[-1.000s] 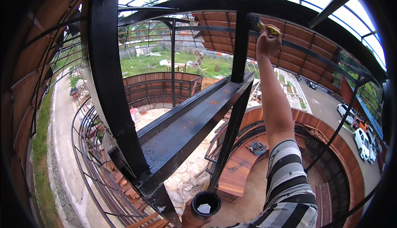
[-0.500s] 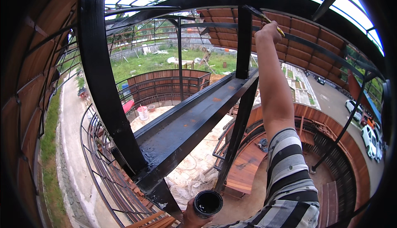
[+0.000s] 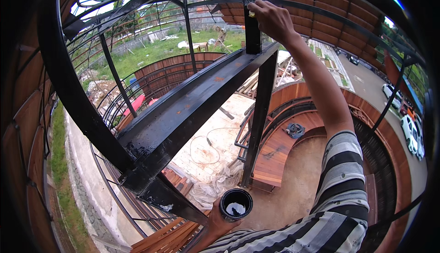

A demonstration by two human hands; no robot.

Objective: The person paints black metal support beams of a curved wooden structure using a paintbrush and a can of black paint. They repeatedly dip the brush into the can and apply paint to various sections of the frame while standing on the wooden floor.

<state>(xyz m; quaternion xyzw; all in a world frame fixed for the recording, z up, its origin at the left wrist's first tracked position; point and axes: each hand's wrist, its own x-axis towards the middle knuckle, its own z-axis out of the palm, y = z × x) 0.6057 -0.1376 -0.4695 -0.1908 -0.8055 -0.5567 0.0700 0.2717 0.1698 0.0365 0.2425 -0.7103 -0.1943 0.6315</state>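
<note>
My right hand [image 3: 274, 20], arm stretched up and forward, is closed around a paintbrush [image 3: 252, 13] with a yellowish handle. Its bristle end is against or very near the upright black steel post [image 3: 252, 35], mostly hidden by my fingers. Low in the middle, my left hand [image 3: 219, 223] is wrapped round a black paint can [image 3: 243, 199], open at the top, with dark paint and a bright reflection inside. Between the posts runs a black steel channel beam [image 3: 192, 94], with rusty patches and wet, shiny paint at its near left end.
A thick black post [image 3: 75, 97] rises at the left. Far below lie a pale floor [image 3: 201, 147] with a hose, crumpled plastic sheeting [image 3: 220, 184], and a curved wooden bench [image 3: 275, 161]. Brown roof panels [image 3: 311, 12] hang beyond; parked cars [image 3: 409, 133] stand at the right.
My right hand has come down from the top of the upright post to lower on it, still holding the brush. The view has tilted downward, and the can shows more of its inside.
</note>
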